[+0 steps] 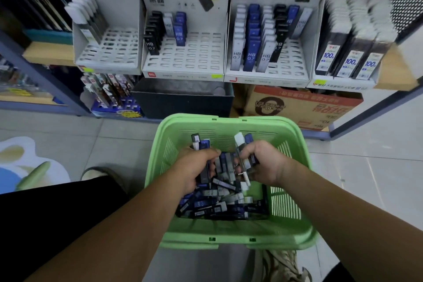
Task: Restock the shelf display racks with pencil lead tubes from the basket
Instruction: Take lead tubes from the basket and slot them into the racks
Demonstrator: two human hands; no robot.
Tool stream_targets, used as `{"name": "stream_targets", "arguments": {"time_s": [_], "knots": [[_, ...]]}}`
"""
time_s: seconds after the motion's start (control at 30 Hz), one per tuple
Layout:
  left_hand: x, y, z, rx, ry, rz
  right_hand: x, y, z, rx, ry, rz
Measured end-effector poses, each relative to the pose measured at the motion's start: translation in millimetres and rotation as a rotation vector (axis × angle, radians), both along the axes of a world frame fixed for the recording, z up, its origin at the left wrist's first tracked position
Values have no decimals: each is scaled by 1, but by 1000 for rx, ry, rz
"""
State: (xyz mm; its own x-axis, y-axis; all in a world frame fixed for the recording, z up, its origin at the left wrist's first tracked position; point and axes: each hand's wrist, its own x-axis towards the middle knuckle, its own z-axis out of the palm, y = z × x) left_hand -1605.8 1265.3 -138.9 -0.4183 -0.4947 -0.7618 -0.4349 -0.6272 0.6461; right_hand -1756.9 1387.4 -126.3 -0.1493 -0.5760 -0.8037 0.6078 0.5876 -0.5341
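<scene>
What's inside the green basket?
A loose pile of pencil lead tubes, blue, black and white. The left hand and right hand each grip several. The floor of the green basket is hidden under the pile.

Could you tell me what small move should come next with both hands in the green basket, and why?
Probably lift the right hand up to the second rack from the left. Both it and the left hand grip several lead tubes over the green basket, and that rack shows mostly empty slots.
</scene>
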Motion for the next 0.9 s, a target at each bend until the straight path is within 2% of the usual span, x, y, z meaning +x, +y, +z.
{"name": "stream_targets", "arguments": {"time_s": [0.07, 0.17, 0.33, 0.5, 0.63, 0.77, 0.9], "knots": [[-2, -1, 10, -32, 7, -26, 1, -3, 14, -9, 72, 91], [-6, -6, 37, -104, 58, -62, 3, -8, 39, 32, 292, 167], [-6, -21, 111, -215, 131, -129, 2, -17, 101, 21, 510, 262], [3, -36, 196, -403, 230, -206, 9, -35, 169, -21, 788, 573], [7, -38, 247, -555, 229, -292, 24, -52, 206, -131, 783, 564], [7, -46, 266, -557, 182, -294, 30, -63, 223, -221, 828, 538], [-1, -56, 251, -514, 131, -291, 30, -65, 215, -239, 1034, 559]]}}
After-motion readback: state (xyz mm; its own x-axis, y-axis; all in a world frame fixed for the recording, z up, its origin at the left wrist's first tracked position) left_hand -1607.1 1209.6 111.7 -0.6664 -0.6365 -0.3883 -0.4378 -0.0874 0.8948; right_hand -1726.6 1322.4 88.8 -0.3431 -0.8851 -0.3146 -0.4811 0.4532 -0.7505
